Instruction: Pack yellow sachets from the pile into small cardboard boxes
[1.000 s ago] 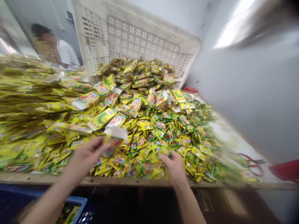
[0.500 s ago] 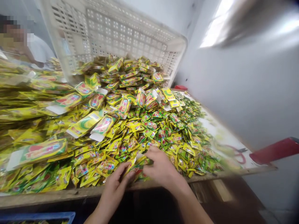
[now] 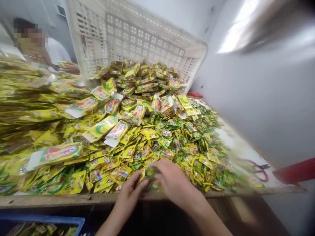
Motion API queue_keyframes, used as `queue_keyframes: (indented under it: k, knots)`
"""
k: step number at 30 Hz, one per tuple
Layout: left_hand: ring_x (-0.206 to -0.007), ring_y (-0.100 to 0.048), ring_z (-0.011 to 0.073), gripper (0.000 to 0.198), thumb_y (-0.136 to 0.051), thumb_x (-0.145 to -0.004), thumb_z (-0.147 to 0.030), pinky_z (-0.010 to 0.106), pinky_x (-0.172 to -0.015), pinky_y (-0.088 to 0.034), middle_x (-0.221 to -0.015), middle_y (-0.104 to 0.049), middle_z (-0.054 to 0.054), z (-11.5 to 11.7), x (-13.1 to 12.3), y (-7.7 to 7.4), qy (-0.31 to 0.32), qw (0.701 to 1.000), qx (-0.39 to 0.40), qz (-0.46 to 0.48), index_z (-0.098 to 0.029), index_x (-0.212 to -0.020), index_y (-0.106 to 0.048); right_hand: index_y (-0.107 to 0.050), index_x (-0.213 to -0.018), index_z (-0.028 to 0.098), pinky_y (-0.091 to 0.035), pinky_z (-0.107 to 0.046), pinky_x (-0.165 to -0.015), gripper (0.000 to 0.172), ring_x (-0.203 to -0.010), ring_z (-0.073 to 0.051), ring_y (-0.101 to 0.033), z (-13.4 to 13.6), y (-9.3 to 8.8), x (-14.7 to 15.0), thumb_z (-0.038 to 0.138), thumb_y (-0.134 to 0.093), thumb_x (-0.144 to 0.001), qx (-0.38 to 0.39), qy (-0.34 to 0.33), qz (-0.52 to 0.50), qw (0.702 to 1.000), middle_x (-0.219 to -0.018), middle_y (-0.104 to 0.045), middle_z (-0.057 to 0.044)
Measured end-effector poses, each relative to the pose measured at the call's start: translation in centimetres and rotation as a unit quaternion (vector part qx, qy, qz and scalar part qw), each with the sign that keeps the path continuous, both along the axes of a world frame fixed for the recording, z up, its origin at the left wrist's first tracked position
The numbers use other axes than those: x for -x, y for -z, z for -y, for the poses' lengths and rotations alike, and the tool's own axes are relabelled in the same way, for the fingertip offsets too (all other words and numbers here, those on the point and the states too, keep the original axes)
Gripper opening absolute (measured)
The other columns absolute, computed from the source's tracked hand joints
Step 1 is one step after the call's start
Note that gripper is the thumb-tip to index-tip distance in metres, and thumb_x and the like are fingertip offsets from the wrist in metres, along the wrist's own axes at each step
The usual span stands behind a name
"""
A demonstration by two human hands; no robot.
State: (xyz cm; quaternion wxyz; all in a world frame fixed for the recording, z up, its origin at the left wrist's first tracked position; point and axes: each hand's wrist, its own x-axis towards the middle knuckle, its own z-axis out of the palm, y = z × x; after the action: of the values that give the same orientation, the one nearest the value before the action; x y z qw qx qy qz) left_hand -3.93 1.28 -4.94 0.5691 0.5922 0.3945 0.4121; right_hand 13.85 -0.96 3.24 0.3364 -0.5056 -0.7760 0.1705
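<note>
At the table's front edge my left hand [image 3: 130, 191] is closed around a small yellow carton [image 3: 143, 174], most of it hidden by the fingers. My right hand [image 3: 172, 180] is curled in from the right, its fingertips closed on a small green packet [image 3: 153, 173] at the carton's end. Blur hides whether the packet is inside the carton. Just beyond both hands lies a heap of yellow and green packets [image 3: 147, 150]. Several cartons with white flaps, one a carton [image 3: 61, 153] at the left, rest on the heap.
A white perforated crate [image 3: 147, 29] lies tipped at the back, cartons spilling from it. Red-handled scissors [image 3: 262, 168] and a red object [image 3: 295, 172] are at the right. A blue crate [image 3: 82, 223] with cartons stands below left. Another person [image 3: 57, 50] works at far left.
The view has shifted, so the scene sits further right. My right fingers have curled further over the carton's end, and less of its white flap shows. My left hand keeps its hold.
</note>
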Motion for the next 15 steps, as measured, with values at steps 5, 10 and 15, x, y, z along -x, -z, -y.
queue_keyframes:
  k: [5, 10, 15]
  knots:
    - [-0.101, -0.061, 0.0254, 0.026, -0.067, -0.082, -0.033, 0.031, -0.088, -0.046, -0.102, -0.07, 0.005, -0.4, 0.1, 0.5, 0.005, 0.999, 0.023, 0.037, -0.022, -0.104, -0.069, -0.073, -0.084, 0.024, -0.047, -0.039, -0.087, 0.009, -0.101, -0.024, -0.052, -1.4, 0.9, -0.2, 0.017, -0.067, -0.085, -0.092, 0.011, 0.007, 0.996, -0.104, -0.062, -0.007]
    - [-0.094, -0.061, 0.0247, 0.023, -0.07, -0.079, -0.031, 0.031, -0.084, -0.047, -0.094, -0.069, 0.004, -0.4, 0.3, 0.9, 0.017, 1.0, 0.007, 0.024, -0.021, -0.1, -0.069, -0.071, -0.079, 0.022, -0.043, -0.042, -0.095, 0.009, -0.116, -0.026, -0.044, -2.1, 1.7, 0.5, 0.025, -0.067, -0.086, -0.097, -0.045, 0.078, 0.991, -0.118, -0.059, -0.007]
    - [-0.104, -0.06, 0.0255, 0.024, -0.063, -0.086, -0.032, 0.033, -0.093, -0.044, -0.104, -0.07, 0.004, -0.6, 0.3, -0.3, 0.04, 0.999, 0.007, 0.026, -0.022, -0.107, -0.069, -0.068, -0.099, 0.02, -0.042, -0.044, -0.093, 0.013, -0.105, -0.024, -0.05, -2.1, 1.9, 0.7, 0.02, -0.057, -0.092, -0.114, -0.077, 0.086, 0.987, -0.099, -0.065, -0.007]
